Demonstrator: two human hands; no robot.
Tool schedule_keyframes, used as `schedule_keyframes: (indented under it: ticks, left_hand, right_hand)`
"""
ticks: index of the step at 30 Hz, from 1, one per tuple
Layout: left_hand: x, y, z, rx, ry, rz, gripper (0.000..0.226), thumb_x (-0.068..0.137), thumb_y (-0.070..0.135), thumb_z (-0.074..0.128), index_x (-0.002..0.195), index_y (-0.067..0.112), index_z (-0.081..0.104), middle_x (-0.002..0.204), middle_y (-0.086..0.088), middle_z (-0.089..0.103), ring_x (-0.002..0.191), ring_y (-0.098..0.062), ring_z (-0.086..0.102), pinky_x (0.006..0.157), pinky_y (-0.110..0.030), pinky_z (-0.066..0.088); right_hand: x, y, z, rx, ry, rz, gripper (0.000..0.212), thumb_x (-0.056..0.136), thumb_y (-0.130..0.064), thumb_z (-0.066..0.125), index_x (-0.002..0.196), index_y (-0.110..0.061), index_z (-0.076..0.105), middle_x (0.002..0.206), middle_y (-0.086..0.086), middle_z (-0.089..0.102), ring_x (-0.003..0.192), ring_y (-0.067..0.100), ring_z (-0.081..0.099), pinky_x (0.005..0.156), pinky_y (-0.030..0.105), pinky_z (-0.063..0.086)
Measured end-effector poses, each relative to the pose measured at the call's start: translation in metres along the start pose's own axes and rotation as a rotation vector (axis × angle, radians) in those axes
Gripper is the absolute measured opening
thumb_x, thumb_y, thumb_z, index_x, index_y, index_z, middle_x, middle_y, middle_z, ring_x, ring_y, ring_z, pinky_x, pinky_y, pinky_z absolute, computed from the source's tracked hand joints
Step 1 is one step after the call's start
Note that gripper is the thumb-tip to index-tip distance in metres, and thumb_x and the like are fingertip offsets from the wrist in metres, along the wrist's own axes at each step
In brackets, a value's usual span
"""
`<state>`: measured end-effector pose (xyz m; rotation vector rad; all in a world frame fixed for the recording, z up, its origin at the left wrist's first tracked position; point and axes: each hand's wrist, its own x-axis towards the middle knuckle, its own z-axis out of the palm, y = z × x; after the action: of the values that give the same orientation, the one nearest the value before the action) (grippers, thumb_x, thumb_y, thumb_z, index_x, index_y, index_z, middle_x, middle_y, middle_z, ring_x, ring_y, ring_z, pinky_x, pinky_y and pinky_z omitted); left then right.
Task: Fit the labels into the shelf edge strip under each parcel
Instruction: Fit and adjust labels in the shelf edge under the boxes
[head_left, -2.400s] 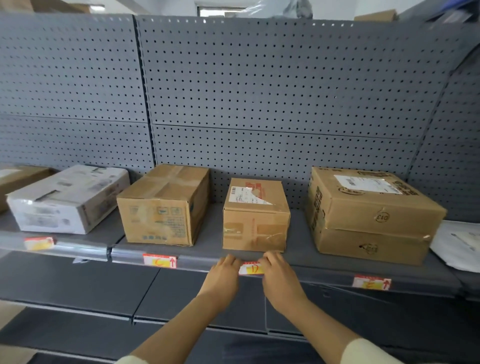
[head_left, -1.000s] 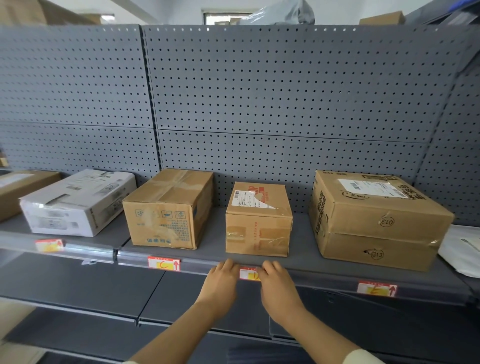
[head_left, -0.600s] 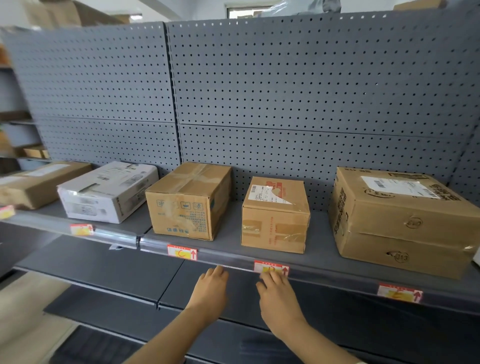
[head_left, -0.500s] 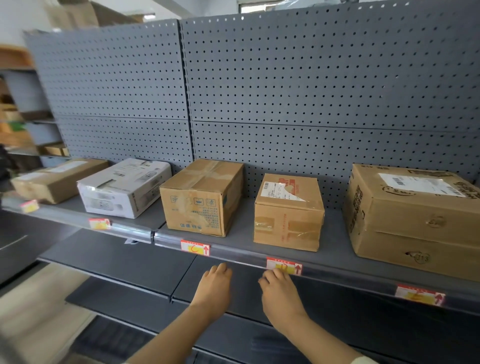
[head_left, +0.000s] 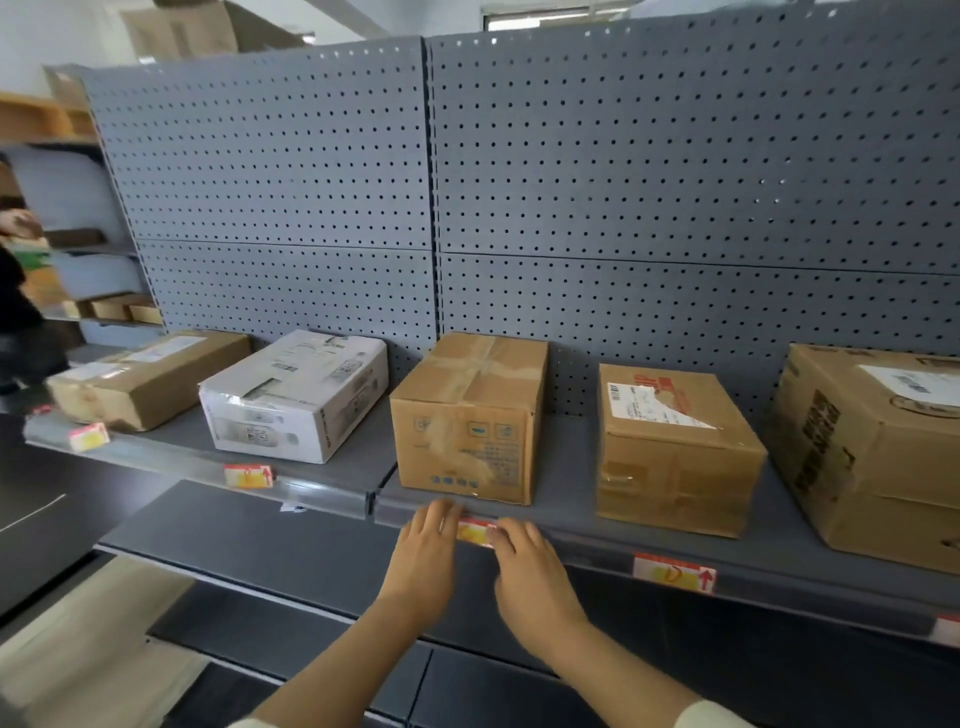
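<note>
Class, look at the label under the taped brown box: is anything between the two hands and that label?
Nothing visible. The left hand and right hand flank the label on the strip, fingertips at its ends.

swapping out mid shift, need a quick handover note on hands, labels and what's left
Left hand and right hand: both at the strip, fingers either side of the label under the taped brown box; grip not clear.
In the strip: labels under the white box, the small box and the flat left box; one more at the far right edge.
Left: seat this label, check the rest sit flat.
</note>
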<state>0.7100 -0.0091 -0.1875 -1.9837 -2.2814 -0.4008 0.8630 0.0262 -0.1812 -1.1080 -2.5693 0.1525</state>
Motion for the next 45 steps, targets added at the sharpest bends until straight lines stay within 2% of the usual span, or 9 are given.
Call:
schedule_keyframes:
  ticks: [6, 11, 13, 16, 20, 22, 29, 38, 45]
  left_hand:
    - [0.013, -0.031, 0.006, -0.012, 0.016, 0.207, 0.062, 0.087, 0.007, 0.048, 0.146, 0.017, 0.031, 0.146, -0.001, 0.031, 0.137, -0.021, 0.031, 0.111, -0.030, 0.029]
    - [0.012, -0.051, 0.013, 0.018, 0.021, 0.258, 0.072, 0.088, 0.010, 0.044, 0.154, 0.013, 0.015, 0.151, -0.004, 0.025, 0.141, -0.024, 0.026, 0.116, -0.032, 0.025]
    - [0.009, -0.056, 0.012, 0.023, 0.039, 0.300, 0.071, 0.082, 0.011, 0.054, 0.149, 0.009, 0.030, 0.147, -0.008, 0.038, 0.136, -0.026, 0.039, 0.113, -0.034, 0.034]
    - [0.008, -0.059, 0.010, 0.073, 0.061, 0.374, 0.071, 0.050, 0.015, 0.082, 0.120, 0.010, 0.067, 0.114, -0.006, 0.067, 0.102, -0.023, 0.069, 0.086, -0.030, 0.057]
    - [0.011, -0.058, 0.010, 0.058, -0.002, 0.332, 0.065, 0.083, 0.007, 0.052, 0.146, 0.009, 0.036, 0.143, -0.008, 0.042, 0.132, -0.027, 0.042, 0.112, -0.033, 0.034]
    - [0.011, -0.056, 0.010, 0.020, -0.032, 0.306, 0.065, 0.087, 0.003, 0.042, 0.149, 0.013, 0.027, 0.146, -0.005, 0.033, 0.135, -0.025, 0.034, 0.114, -0.030, 0.026]
    - [0.013, -0.057, 0.003, -0.012, -0.043, 0.265, 0.069, 0.086, 0.000, 0.048, 0.150, 0.018, 0.029, 0.146, 0.001, 0.034, 0.135, -0.019, 0.034, 0.109, -0.028, 0.031]
    - [-0.003, -0.078, -0.010, 0.017, -0.046, 0.118, 0.053, 0.094, 0.009, 0.042, 0.145, 0.023, 0.040, 0.148, 0.002, 0.043, 0.136, -0.020, 0.039, 0.112, -0.030, 0.030]
    - [-0.026, -0.124, -0.030, 0.018, -0.033, -0.023, 0.048, 0.096, 0.012, 0.040, 0.141, 0.025, 0.044, 0.142, 0.002, 0.050, 0.131, -0.021, 0.044, 0.107, -0.032, 0.035]
  right_hand:
    - [0.028, -0.027, 0.015, -0.028, 0.026, 0.133, 0.056, 0.090, -0.005, 0.050, 0.143, -0.017, 0.035, 0.141, -0.001, 0.038, 0.129, 0.019, 0.037, 0.111, 0.031, 0.034]
    - [0.030, -0.034, 0.021, -0.084, 0.041, 0.151, 0.055, 0.089, -0.005, 0.049, 0.143, -0.015, 0.037, 0.139, 0.001, 0.040, 0.126, 0.021, 0.040, 0.109, 0.032, 0.036]
    - [0.031, -0.034, 0.022, -0.106, 0.034, 0.149, 0.054, 0.090, -0.007, 0.047, 0.143, -0.013, 0.037, 0.137, 0.002, 0.041, 0.124, 0.022, 0.040, 0.108, 0.032, 0.036]
    - [0.030, -0.035, 0.026, -0.132, 0.022, 0.149, 0.056, 0.091, -0.009, 0.048, 0.145, -0.011, 0.035, 0.137, 0.003, 0.043, 0.126, 0.023, 0.040, 0.111, 0.033, 0.033]
    - [0.030, -0.033, 0.024, -0.151, 0.020, 0.108, 0.054, 0.090, -0.008, 0.049, 0.143, -0.009, 0.038, 0.135, 0.004, 0.046, 0.126, 0.025, 0.042, 0.108, 0.034, 0.036]
    - [0.032, -0.031, 0.021, -0.147, 0.012, 0.102, 0.052, 0.090, -0.007, 0.048, 0.142, -0.011, 0.039, 0.132, 0.002, 0.046, 0.123, 0.024, 0.043, 0.104, 0.033, 0.038]
    - [0.031, -0.032, 0.016, -0.135, -0.008, 0.076, 0.054, 0.090, -0.005, 0.049, 0.142, -0.012, 0.037, 0.133, 0.002, 0.043, 0.122, 0.023, 0.040, 0.104, 0.034, 0.038]
    - [0.022, -0.035, 0.022, -0.055, 0.106, 0.023, 0.044, 0.084, -0.003, 0.055, 0.127, -0.012, 0.056, 0.123, 0.003, 0.056, 0.115, 0.027, 0.052, 0.102, 0.035, 0.043]
    - [0.039, -0.074, 0.040, -0.016, 0.032, -0.090, 0.042, 0.094, -0.009, 0.044, 0.135, -0.016, 0.049, 0.134, 0.000, 0.051, 0.126, 0.022, 0.041, 0.109, 0.033, 0.033]
